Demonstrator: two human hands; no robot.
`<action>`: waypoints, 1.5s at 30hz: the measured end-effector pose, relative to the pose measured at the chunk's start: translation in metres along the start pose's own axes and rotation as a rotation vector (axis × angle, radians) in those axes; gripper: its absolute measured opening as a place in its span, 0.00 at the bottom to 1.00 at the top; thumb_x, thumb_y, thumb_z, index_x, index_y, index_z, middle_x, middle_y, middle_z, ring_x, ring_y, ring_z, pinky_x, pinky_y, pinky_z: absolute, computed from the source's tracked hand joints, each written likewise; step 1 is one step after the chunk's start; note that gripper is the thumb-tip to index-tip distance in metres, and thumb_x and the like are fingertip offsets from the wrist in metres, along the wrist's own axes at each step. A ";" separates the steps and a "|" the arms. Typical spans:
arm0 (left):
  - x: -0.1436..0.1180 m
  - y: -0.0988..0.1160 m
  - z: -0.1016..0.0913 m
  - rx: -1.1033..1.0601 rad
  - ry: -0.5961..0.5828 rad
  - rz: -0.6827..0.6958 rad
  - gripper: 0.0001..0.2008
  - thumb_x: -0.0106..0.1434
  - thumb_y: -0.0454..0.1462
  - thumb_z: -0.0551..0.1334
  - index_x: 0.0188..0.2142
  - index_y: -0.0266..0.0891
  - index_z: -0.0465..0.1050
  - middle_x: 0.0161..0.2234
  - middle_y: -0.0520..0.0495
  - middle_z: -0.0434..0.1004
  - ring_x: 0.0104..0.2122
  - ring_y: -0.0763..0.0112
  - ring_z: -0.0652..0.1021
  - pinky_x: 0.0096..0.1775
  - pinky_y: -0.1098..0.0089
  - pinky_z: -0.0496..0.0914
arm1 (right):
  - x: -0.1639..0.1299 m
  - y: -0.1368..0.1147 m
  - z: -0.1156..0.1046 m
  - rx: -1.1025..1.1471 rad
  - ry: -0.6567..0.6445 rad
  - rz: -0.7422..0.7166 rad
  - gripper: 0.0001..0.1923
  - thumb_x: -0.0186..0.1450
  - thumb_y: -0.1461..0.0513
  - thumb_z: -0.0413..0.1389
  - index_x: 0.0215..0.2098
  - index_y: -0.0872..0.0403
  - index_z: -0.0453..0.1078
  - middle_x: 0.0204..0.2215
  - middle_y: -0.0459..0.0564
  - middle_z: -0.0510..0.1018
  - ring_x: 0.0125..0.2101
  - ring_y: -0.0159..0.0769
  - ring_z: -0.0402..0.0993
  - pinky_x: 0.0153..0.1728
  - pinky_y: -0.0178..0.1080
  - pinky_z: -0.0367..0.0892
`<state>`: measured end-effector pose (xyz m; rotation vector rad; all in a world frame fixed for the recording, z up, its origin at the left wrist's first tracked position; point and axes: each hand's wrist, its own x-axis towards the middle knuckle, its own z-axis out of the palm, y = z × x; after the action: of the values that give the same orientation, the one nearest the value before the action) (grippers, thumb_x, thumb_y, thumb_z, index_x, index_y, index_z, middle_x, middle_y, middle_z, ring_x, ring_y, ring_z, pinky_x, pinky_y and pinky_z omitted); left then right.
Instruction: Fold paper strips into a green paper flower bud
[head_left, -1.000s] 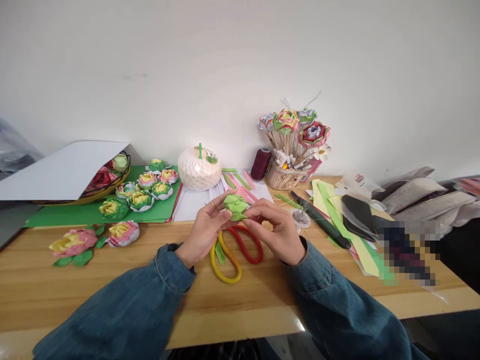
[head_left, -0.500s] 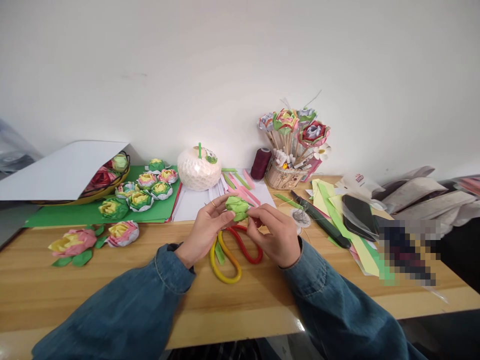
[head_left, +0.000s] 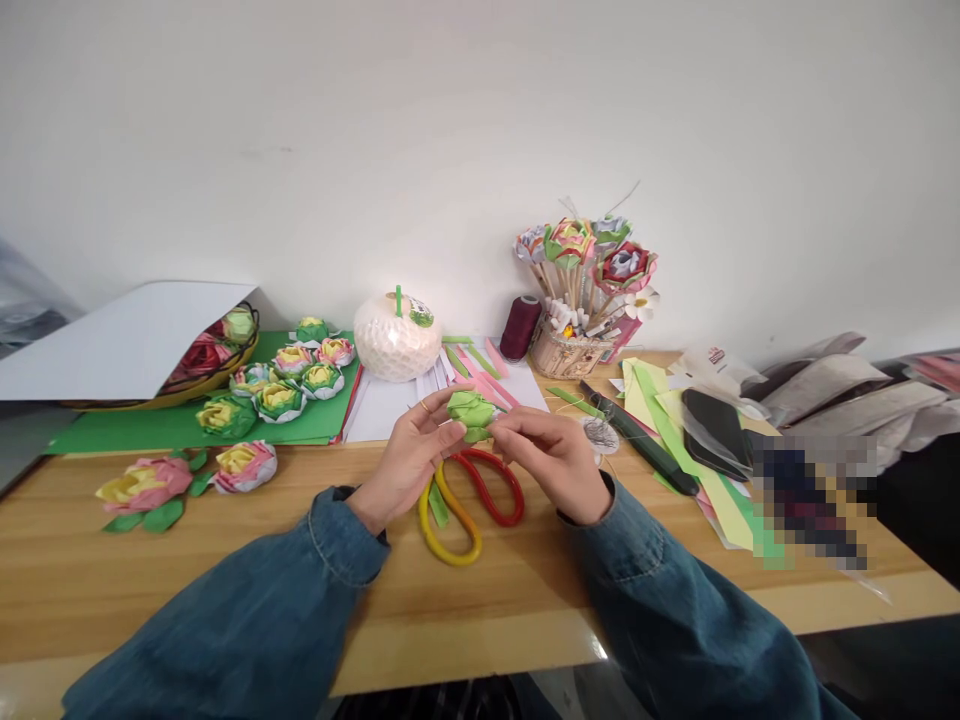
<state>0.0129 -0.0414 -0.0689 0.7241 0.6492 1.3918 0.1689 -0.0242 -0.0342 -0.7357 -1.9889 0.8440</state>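
Observation:
My left hand [head_left: 409,462] and my right hand [head_left: 551,460] meet over the middle of the wooden table [head_left: 225,560], both pinching a small folded green paper piece [head_left: 469,411] between fingertips. The left fingers hold it from the left, and the right thumb and forefinger grip its lower right edge. Directly under the hands lie scissors [head_left: 469,500] with one red and one yellow handle loop, flat on the table. Both arms wear blue denim sleeves.
Paper flowers [head_left: 277,392] sit on a green sheet at left; two more [head_left: 146,485] lie on the wood. Behind are a white netted ball [head_left: 397,340], a maroon thread spool [head_left: 520,328], a basket of flower stems [head_left: 581,290], paper strips and a black tool [head_left: 645,440].
My right hand's fingers shifted slightly on the green piece, first curling in, then easing back; the piece turned a little. My left hand stayed almost still.

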 end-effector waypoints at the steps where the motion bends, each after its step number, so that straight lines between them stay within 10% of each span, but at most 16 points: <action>1: 0.000 0.000 0.000 -0.017 -0.002 -0.008 0.19 0.47 0.32 0.67 0.41 0.40 0.70 0.34 0.50 0.76 0.32 0.75 0.75 0.34 0.75 0.71 | 0.001 0.000 -0.002 0.087 -0.065 0.044 0.11 0.61 0.62 0.51 0.24 0.58 0.70 0.20 0.47 0.72 0.21 0.27 0.66 0.24 0.31 0.64; 9: 0.002 0.002 -0.002 -0.059 -0.037 -0.060 0.17 0.48 0.33 0.67 0.39 0.35 0.70 0.31 0.49 0.77 0.30 0.76 0.76 0.32 0.76 0.71 | 0.003 0.005 -0.008 0.057 -0.157 -0.020 0.09 0.61 0.62 0.52 0.33 0.57 0.73 0.27 0.50 0.75 0.27 0.30 0.70 0.29 0.33 0.67; 23: -0.002 0.001 0.003 -0.055 -0.012 -0.055 0.16 0.48 0.28 0.66 0.38 0.38 0.69 0.33 0.52 0.76 0.31 0.78 0.76 0.34 0.77 0.72 | -0.011 0.015 0.008 -0.730 0.335 -0.503 0.05 0.57 0.69 0.55 0.32 0.57 0.71 0.22 0.50 0.76 0.23 0.30 0.70 0.24 0.32 0.66; 34: 0.000 0.002 0.001 -0.059 -0.025 -0.041 0.17 0.47 0.30 0.67 0.38 0.39 0.69 0.32 0.52 0.75 0.31 0.77 0.76 0.35 0.75 0.71 | 0.003 0.009 0.002 0.282 0.044 0.174 0.06 0.55 0.61 0.58 0.28 0.57 0.70 0.22 0.45 0.72 0.20 0.25 0.64 0.20 0.30 0.61; 45: 0.004 0.011 -0.007 0.200 -0.124 -0.022 0.19 0.44 0.29 0.67 0.37 0.40 0.71 0.33 0.52 0.74 0.33 0.74 0.74 0.37 0.74 0.67 | 0.006 0.008 -0.008 0.338 -0.160 0.345 0.13 0.51 0.57 0.61 0.25 0.59 0.67 0.20 0.43 0.68 0.21 0.25 0.59 0.22 0.31 0.57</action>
<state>0.0012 -0.0364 -0.0647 0.9521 0.7023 1.2621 0.1743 -0.0128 -0.0348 -0.8427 -1.8117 1.4432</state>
